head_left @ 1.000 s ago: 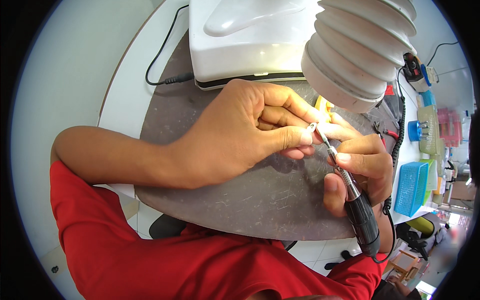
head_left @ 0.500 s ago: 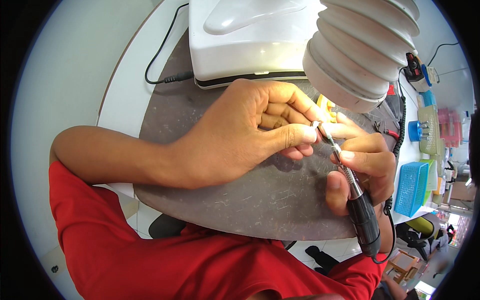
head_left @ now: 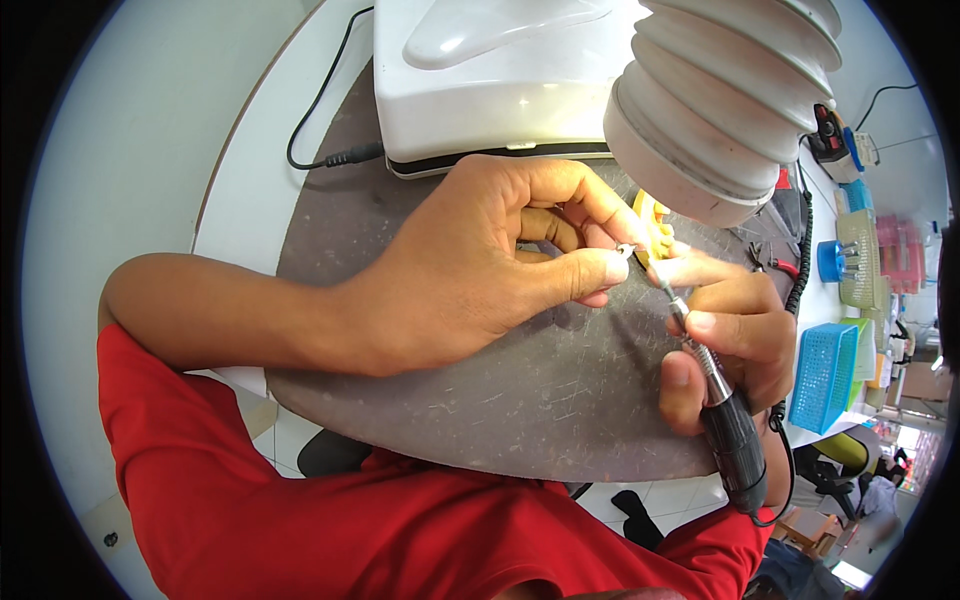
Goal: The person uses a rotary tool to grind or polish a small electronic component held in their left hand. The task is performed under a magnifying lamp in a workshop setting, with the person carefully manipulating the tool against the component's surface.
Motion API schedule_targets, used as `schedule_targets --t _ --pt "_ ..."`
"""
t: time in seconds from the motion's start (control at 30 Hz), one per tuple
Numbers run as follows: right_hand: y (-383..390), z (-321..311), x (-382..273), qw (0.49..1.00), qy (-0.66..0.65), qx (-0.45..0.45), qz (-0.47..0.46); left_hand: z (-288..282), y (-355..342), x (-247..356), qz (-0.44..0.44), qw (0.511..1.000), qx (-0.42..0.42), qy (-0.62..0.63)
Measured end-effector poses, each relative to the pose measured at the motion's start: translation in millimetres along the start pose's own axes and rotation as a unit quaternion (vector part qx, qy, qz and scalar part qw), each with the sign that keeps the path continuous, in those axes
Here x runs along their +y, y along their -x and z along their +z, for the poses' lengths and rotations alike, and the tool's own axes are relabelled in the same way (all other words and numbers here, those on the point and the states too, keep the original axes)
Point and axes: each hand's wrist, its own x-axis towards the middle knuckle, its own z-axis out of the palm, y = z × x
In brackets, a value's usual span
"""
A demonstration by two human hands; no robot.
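My left hand (head_left: 480,265) pinches a small pale metal piece (head_left: 625,250) between thumb and fingers, beside a yellow shaped block (head_left: 656,215) on the grey worktop (head_left: 470,430). My right hand (head_left: 740,340) is wrapped round a silver and black rotary handpiece (head_left: 732,445), whose slender tip points at the small piece; whether they touch I cannot tell. A coiled black cord lies right of this hand. A ribbed white hose nozzle (head_left: 720,120) hangs just above the hands.
Behind my hands is a white machine (head_left: 490,100) with a black cable. At right are pliers (head_left: 785,267), a blue holder (head_left: 830,262), a blue basket (head_left: 822,378), pale trays and pink containers (head_left: 900,255). A white wall curves along the left.
My right hand and the handpiece have shifted slightly rightward, their tip a little farther from my left thumb. My left fingers have shifted slightly, and more of the yellow block shows.
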Motion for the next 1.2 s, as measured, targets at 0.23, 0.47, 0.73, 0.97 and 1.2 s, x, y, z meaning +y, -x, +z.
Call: schedule_targets --t 0.23,0.47,0.73,0.97,1.2 --pt "2 -3 -7 0.998 0.017 -0.04 0.041 0 -2 -1 0.027 0.999 -0.003 0.023" --pt "-3 6 -5 0.999 0.021 0.028 0.022 0 -1 3 0.006 0.997 0.013 0.082" --pt "-4 0 -13 0.998 0.034 -0.023 0.044 2 -2 7 -0.011 0.992 0.024 0.125" --pt "0 1 -11 0.999 0.031 -0.009 0.038 2 0 7 -0.041 0.984 0.026 0.171" --pt "-6 7 0 0.993 0.032 0.109 -0.018 1 0 4 -0.05 0.98 -0.003 0.19"
